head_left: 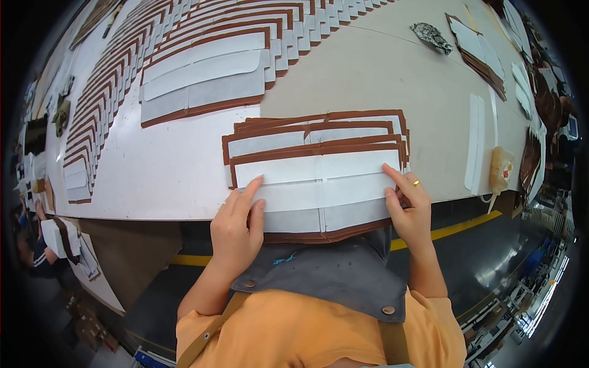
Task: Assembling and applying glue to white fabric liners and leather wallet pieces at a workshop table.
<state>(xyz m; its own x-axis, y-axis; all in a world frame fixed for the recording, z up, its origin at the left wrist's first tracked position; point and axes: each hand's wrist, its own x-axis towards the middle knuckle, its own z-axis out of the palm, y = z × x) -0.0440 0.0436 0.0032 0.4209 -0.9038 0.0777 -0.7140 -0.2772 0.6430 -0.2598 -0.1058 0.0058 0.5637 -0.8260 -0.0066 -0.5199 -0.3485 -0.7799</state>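
Observation:
In front of me lies a white-backed brown panel (288, 195) with a folded flap, a centre seam and thin brown edges, its near side hanging over the table's front edge against my apron. My left hand (236, 222) holds its left side, with the index finger and thumb on the white face. At the right side is my right hand (410, 201), its index finger stretched onto the panel, the thumb near the edge and the other fingers curled. What those curled fingers touch is partly hidden. Under and behind the panel sits a loose stack of similar panels (245, 145).
Long overlapping rows of like panels (205, 67) cover the far left of the table (165, 165). At the right are a crumpled dark patterned cloth (431, 38), more brown panels (478, 55), white strips (474, 144) and a yellowish bottle with a nozzle (501, 167). Another person (46, 245) is at far left.

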